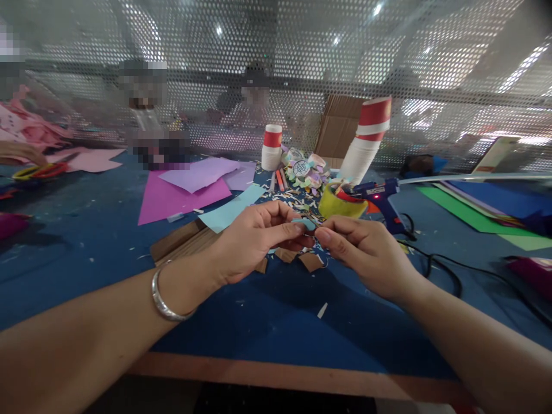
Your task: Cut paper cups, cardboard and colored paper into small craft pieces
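My left hand (267, 236), with a silver bangle on its wrist, pinches a small piece of light blue paper (305, 223) between thumb and fingers. Close by on the right, my right hand (360, 247) is closed in a pinch near the paper's right end. What lies between those right fingertips is too small to make out. Both hands are raised over the blue table. Behind my left hand lies a larger light blue sheet (235, 208). Brown cardboard scraps (310, 262) lie below the fingers, among many paper snippets.
A blue glue gun (382, 198) with a lit red light stands by a yellow roll (340, 202), its black cord (446, 261) trailing right. Stacked paper cups (364, 146) lean behind. Purple sheets (185, 198) lie left, green sheets (478, 213) right. Another person's hand (21, 154) is near yellow scissors (32, 172).
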`<state>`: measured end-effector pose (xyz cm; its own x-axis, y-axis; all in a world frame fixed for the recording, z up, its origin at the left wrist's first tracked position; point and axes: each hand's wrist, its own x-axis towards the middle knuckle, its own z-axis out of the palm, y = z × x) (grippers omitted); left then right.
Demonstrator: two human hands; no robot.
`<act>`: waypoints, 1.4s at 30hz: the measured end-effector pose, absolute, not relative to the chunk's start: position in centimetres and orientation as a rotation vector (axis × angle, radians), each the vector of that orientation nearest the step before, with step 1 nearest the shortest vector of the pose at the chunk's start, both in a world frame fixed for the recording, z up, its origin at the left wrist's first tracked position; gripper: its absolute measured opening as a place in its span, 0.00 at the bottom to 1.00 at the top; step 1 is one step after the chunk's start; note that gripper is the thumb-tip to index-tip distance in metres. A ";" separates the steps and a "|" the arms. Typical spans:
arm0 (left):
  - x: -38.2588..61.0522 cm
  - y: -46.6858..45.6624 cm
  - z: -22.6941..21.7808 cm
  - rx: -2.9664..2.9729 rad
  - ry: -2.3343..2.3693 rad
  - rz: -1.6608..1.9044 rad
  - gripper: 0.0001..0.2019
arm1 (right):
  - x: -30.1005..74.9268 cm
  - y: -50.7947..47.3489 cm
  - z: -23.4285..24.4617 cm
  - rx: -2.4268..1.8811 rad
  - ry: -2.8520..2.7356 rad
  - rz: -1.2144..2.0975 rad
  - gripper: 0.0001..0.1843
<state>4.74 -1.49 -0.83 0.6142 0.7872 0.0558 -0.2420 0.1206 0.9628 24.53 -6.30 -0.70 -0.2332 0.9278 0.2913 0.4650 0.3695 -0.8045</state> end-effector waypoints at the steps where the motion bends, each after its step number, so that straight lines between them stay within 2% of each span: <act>1: 4.7 -1.5 -0.8 1.234 0.547 0.807 0.09 | 24.5 -6.3 -0.7 -1.217 -1.851 0.743 0.21; 13: 4.8 -1.6 -0.8 1.221 0.584 0.792 0.10 | 24.3 -6.5 -0.8 -1.200 -1.852 0.699 0.25; 21: 4.7 -1.5 -0.7 1.264 0.607 0.826 0.08 | 24.4 -6.1 -1.1 -1.236 -1.836 0.787 0.27; 42: 4.8 -1.4 -0.6 1.211 0.582 0.861 0.08 | 24.5 -5.7 -1.8 -1.201 -1.747 0.869 0.27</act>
<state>4.79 -1.40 -0.64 0.5651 0.8231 0.0554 -0.2560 0.1112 0.9603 24.50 -5.74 -1.77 -0.2036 0.9485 0.2427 0.3786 0.3049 -0.8739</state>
